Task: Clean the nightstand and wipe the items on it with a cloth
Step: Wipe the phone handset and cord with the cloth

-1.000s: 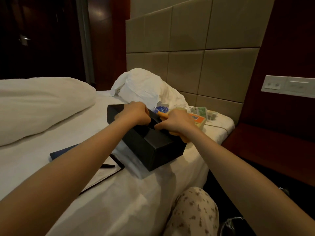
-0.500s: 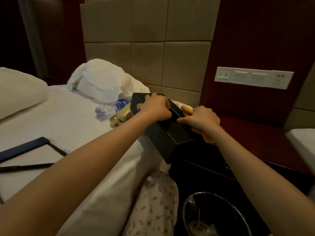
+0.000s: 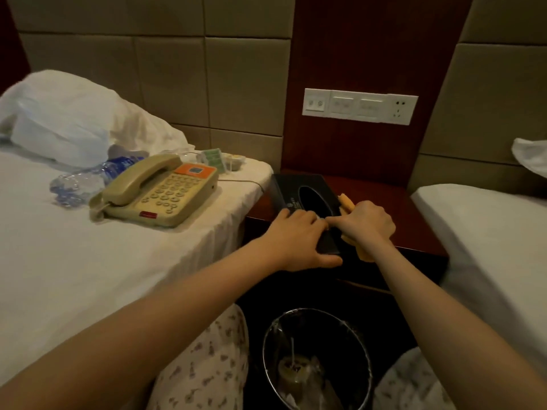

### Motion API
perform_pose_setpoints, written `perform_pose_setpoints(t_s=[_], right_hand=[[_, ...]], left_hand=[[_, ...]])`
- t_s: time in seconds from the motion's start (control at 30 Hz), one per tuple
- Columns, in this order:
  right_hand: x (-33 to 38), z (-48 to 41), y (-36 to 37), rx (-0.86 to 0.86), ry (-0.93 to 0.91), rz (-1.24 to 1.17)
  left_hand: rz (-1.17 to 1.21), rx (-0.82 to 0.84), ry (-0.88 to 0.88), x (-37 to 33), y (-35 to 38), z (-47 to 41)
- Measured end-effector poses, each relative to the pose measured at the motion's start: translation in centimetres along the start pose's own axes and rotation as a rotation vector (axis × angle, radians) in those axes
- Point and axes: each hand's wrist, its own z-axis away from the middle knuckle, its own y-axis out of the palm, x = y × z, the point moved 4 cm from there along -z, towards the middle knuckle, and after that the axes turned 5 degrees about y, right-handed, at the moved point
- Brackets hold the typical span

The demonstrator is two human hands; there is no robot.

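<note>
Tissue box (image 3: 302,187) sits on the counter (image 3: 396,202), under my L hand (image 3: 299,238), fingers flat & straight on its top. R hand (image 3: 365,221) fingers curled tight on orange cloth (image 3: 347,203), just R of box. Phone (image 3: 165,193) on bed, well left of my fingers.

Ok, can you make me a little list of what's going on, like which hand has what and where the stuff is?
left hand: lies flat on top of the tissue box
right hand: grips the cloth against the box's right side
tissue box: black, on the nightstand
phone: on the bed, handset on its cradle
water bottle: lying on the bed beside the phone
bin: on the floor in front of the nightstand
</note>
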Motion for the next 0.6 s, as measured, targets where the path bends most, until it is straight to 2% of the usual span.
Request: perform_pose_setpoints(t_s=[0.13,0.37,0.5,0.6], right_hand=[[-0.2,-0.3,0.3,0.006,0.02,-0.045],[0.7,-1.8,0.7,0.131,0.011,-0.104],[1.9,-3.4,-0.2,0.006,-0.088,-0.211],[4.1,-4.0,-0.8,-0.107,-0.288,-0.239]], left_hand=[[-0.041,0.007,-0.039,-0.9,1.3,-2.1],[-0.124,-0.083,0.04,1.5,1.3,-2.4],[-0.151,-0.054,0.084,2.9,1.3,-2.3],[-0.149,-0.04,0.153,3.8,1.2,-1.9]])
